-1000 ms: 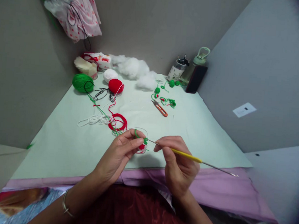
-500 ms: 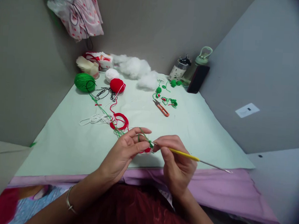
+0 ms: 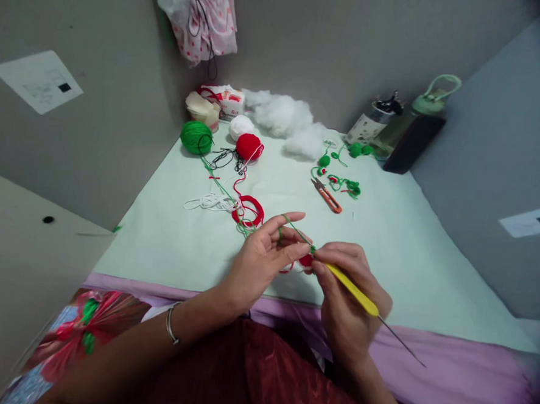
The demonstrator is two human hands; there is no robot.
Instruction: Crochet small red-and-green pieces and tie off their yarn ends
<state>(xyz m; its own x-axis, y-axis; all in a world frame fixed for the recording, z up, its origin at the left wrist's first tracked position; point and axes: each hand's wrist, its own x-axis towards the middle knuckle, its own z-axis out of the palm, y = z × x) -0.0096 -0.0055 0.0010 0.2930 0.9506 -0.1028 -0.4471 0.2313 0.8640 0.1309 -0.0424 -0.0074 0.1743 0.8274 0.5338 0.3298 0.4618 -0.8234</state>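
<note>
Between thumb and fingers, my left hand (image 3: 266, 256) pinches a small crochet piece (image 3: 306, 261) in red, white and green. Green yarn (image 3: 296, 228) runs over its raised index finger and loops round another finger. My right hand (image 3: 353, 292) grips a crochet hook (image 3: 353, 290) by its yellow handle. The hook's working tip meets the green stitches at the top of the piece; fingers partly hide it. A thin metal end sticks out behind the handle, slanting down to the right.
Behind my hands lie a red yarn coil (image 3: 248, 211), white yarn (image 3: 210, 202), and green (image 3: 196, 138), red (image 3: 249, 146) and white (image 3: 241, 128) balls. Orange snips (image 3: 326, 197) sit near small green pieces (image 3: 352, 187). White stuffing (image 3: 279, 114), a bottle (image 3: 422, 114) and a phone (image 3: 414, 144) stand farther back.
The view has swung, so the table's things appear farther right. The hook's handle now slopes down more steeply, and both hands still hold the hook and piece close together.
</note>
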